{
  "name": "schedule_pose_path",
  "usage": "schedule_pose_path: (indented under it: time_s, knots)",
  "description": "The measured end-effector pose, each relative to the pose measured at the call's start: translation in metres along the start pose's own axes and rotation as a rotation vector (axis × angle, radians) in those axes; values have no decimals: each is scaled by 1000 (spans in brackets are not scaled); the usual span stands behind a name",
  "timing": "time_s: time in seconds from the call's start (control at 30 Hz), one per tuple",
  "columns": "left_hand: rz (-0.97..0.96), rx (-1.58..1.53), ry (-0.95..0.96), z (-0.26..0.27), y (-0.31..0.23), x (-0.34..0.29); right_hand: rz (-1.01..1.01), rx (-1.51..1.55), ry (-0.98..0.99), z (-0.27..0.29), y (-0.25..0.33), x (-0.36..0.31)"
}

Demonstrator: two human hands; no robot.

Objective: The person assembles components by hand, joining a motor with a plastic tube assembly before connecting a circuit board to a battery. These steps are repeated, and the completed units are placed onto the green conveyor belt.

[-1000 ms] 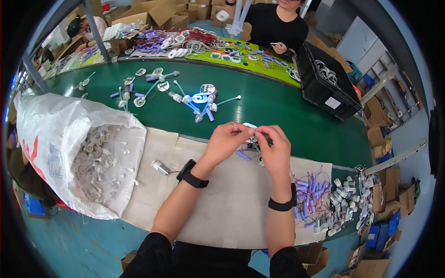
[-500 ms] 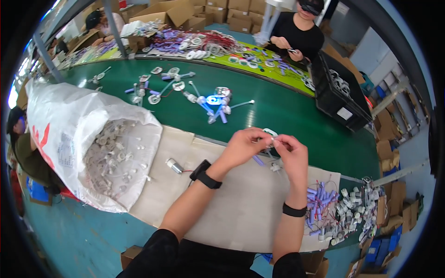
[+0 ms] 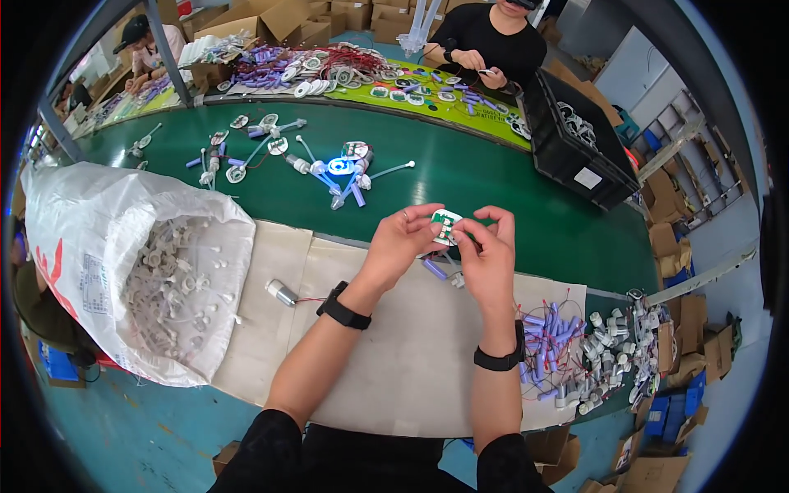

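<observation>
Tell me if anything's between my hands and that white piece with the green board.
Nothing visible is: your left hand and right hand both touch the white piece directly, from either side. The purple cylinder shows below it in the picture, clear of that contact.

PLACE: assy wkshop | long grn worktop (image 3: 468, 177) | purple cyl. parts pile (image 3: 261, 69) | stacked ctns (image 3: 351, 15)
</observation>
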State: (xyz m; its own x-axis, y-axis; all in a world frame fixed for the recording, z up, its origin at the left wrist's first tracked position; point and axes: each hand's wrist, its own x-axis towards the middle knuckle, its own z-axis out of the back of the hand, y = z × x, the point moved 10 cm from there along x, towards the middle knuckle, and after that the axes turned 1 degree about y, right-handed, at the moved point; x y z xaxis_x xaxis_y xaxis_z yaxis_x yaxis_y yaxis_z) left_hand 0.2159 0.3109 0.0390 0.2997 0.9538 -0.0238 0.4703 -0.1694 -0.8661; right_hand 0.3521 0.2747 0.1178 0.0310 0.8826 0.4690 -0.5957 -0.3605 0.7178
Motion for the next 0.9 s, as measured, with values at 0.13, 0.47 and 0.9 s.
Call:
schedule_pose_path:
  time_s: [0.13, 0.47, 0.9]
  knots:
    - [2, -17, -12, 1, -2, -1, 7, -5, -20, 3, 3, 0]
    - [-37, -1, -19, -4, -4, -3, 86, -58, -27, 2, 11, 1]
    - [-50, 31, -112, 2, 5, -3, 41, -17, -55, -12, -3, -4]
